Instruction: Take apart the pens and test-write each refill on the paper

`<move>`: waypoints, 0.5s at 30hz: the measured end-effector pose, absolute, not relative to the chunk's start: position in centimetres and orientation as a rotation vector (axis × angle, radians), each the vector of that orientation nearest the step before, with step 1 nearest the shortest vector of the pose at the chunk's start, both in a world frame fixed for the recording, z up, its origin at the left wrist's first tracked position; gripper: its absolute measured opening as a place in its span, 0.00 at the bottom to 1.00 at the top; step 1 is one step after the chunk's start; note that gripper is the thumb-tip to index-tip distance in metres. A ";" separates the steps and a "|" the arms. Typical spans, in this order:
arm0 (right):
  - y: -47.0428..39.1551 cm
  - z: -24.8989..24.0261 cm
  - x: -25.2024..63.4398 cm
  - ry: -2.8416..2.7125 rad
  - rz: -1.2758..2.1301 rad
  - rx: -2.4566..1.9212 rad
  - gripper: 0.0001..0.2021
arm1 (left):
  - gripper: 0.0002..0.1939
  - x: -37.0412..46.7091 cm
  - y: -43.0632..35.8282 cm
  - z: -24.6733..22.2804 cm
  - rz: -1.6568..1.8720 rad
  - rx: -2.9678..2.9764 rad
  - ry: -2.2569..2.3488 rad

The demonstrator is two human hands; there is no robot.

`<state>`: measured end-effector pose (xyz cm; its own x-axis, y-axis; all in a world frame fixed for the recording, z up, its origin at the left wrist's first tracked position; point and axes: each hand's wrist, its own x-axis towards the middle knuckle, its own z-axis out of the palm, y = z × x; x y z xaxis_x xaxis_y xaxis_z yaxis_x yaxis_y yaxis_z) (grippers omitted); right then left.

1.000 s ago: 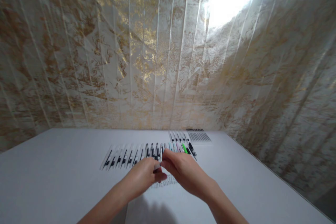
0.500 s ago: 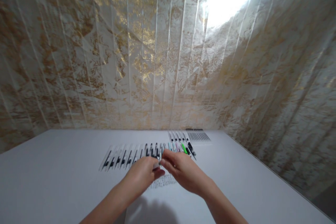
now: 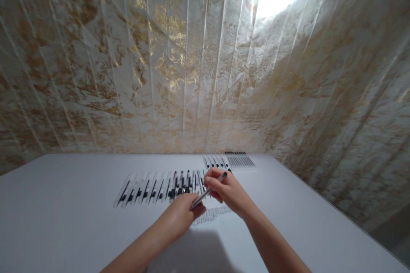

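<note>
Right hand (image 3: 225, 190) is clamping a slim, grey, dark-ended pen (image 3: 205, 196), its lower end touching the left hand (image 3: 187, 205), whose hold I cannot tell; unreadable dark writing (image 3: 211, 215) is lying just below

The white desk (image 3: 73, 209) there carries a long row of pens (image 3: 161, 195), slim dark rods (image 3: 241, 161) farther back, written-on paper (image 3: 211, 215) nearer.

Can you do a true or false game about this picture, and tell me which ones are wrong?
1. The left hand and right hand are holding one pen. True.
2. Both hands wear gloves. False: they are bare.
3. Pen pieces lie side by side on the table. True.
4. The table is bright red. False: it is white.
5. Dark squiggles show nearer the camera than the pen pieces. True.
</note>
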<state>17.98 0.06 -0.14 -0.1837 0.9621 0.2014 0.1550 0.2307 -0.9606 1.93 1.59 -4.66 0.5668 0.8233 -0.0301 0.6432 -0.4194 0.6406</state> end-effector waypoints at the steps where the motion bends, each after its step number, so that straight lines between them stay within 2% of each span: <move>1: 0.2 0.2 18.6 -1.522 1.080 -1.077 0.11 | 0.12 1.8 1.4 -5.4 0.394 2.219 1.193; 3: 0.2 0.8 20.0 -1.444 1.103 -1.083 0.18 | 0.16 1.5 0.5 -7.1 0.388 2.288 1.229; 6: -0.3 0.4 21.0 -1.383 1.129 -1.153 0.22 | 0.32 1.3 -1.6 -8.9 0.255 2.458 1.166; 8: -0.9 -1.5 20.8 -1.383 1.102 -1.226 0.18 | 0.37 1.4 -3.0 -9.2 0.058 2.651 1.082; 12: -2.6 -7.0 20.4 -1.314 1.008 -1.327 0.04 | 0.42 1.9 -4.4 -8.2 -0.217 2.896 1.037; 15: -3.7 -9.6 20.7 -1.325 0.915 -1.434 0.04 | 0.41 2.0 -4.6 -7.5 -0.212 2.959 1.029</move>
<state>20.74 -3.73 -9.64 0.1343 0.9882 0.0738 0.2810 0.0334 -0.9591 2.00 -4.60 -7.52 0.7760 0.6176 -0.1279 0.6178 -0.7852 -0.0432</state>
